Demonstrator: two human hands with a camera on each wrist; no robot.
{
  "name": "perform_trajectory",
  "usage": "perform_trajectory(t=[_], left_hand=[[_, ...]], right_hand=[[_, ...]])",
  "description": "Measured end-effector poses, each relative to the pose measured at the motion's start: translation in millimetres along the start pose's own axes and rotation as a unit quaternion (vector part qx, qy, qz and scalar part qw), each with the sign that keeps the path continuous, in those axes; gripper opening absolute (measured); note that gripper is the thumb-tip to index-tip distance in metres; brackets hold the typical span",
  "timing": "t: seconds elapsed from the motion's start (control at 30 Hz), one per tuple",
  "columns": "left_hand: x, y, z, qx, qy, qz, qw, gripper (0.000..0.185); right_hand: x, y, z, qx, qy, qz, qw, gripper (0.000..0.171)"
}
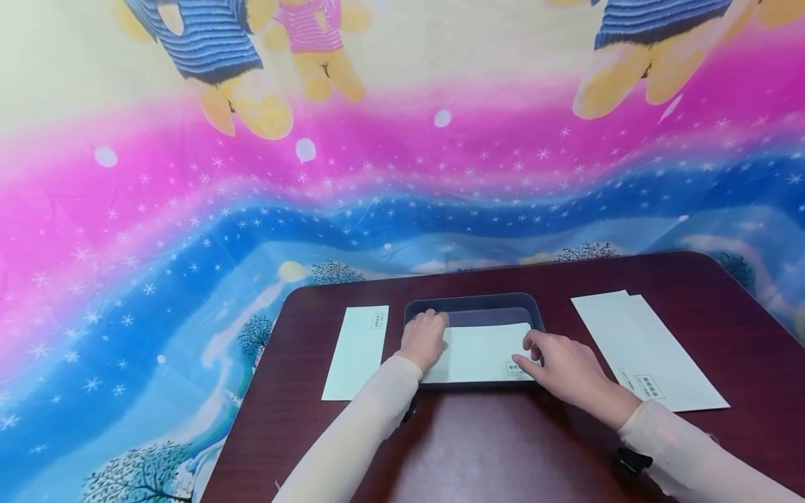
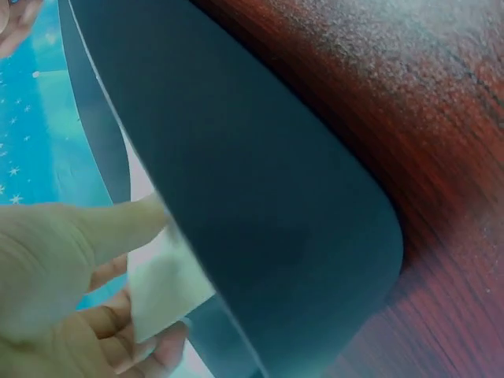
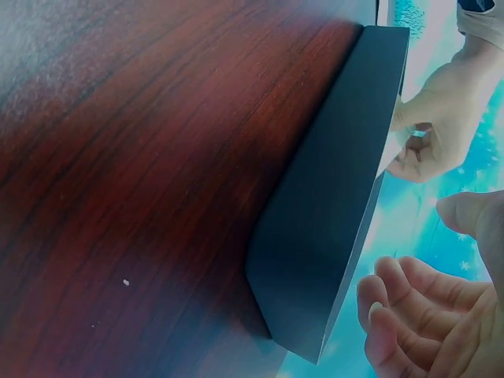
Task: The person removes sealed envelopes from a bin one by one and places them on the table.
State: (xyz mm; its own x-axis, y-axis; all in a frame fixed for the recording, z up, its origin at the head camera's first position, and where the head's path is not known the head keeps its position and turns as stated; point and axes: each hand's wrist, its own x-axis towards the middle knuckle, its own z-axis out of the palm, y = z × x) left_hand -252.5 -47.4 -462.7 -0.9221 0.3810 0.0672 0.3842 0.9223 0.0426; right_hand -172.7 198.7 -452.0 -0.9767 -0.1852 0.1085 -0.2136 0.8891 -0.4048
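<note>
Two hands on envelope in tray; label unreadable.

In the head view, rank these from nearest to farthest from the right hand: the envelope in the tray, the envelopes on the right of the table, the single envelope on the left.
From the right hand:
1. Envelope in the tray: under its fingertips, at table centre.
2. Envelopes on the right: just to the hand's right, not touched.
3. Envelope on the left: past the tray and the left hand.

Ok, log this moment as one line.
left hand: pinches envelope in dark tray | right hand: fingertips rest on envelope, open | table: more envelopes left and right
</note>
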Motion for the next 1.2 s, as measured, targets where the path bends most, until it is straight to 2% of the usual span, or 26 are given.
perform_trajectory(t=[0.17,0.43,0.63,0.83,1.2], left_hand=[[-1.3,-1.1,-2.3,-0.019,0.023,-0.003,0.9996,0.019],[-1.1,-2.2,-2.1,-0.046,0.036,-0.012,0.9982,0.008],[-2.0,-2.6,-5.2,-0.073,0.054,-0.02,0.9957,0.01],[-3.3,-3.5,-7.9,-0.095,0.056,-0.03,0.9934,0.012],[-5.5,-2.9,-17.1,-0.108,0.067,-0.019,0.9917,0.015]], right_hand=[[-1,0,-1,-0.004,0.004,-0.005,1.0,0.028],[-2,-2,1,-0.002,0.012,-0.009,1.0,0.027],[-2,-4,3,-0.004,0.011,-0.012,1.0,0.027],[-1,-5,3,-0.005,0.009,-0.013,1.0,0.028],[0,-5,4,-0.008,0.022,-0.024,0.999,0.025]])
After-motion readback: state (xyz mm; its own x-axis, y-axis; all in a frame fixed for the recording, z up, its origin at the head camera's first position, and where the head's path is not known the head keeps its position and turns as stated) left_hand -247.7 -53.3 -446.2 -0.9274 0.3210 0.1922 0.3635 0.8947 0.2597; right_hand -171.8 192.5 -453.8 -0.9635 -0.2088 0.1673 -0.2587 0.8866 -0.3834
